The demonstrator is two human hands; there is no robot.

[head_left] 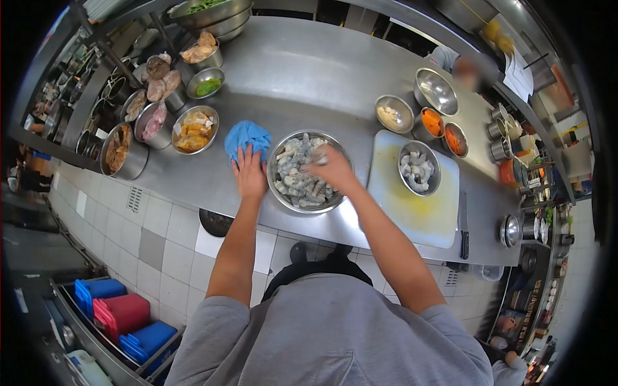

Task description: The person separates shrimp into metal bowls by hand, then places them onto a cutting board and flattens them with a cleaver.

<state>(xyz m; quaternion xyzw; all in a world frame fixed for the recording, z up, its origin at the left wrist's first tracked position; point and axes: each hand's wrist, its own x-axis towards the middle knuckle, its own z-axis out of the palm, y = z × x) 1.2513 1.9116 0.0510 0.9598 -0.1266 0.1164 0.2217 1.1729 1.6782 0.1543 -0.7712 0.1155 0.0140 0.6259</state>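
A large steel bowl (346, 156) full of raw grey shrimp (299, 177) stands near the front edge of the steel counter. My right hand (333, 169) reaches into its right side, fingers bent and closed around shrimp; the fingertips are partly hidden. Left of the bowl, my left hand (250, 172) lies flat with its fingers stretched out, their tips on a crumpled blue cloth (247, 136). To the right, a smaller steel bowl (437, 177) with a few pale shrimp (418, 171) sits on a white cutting board (399, 219) with yellow stains.
A black-handled knife (464, 241) lies right of the board. Behind it are bowls of chopped garlic-like bits (388, 116) and orange pieces (432, 122). Several containers of meat, including a marinated bowl (194, 131), line the left. Another person (444, 58) is across the counter.
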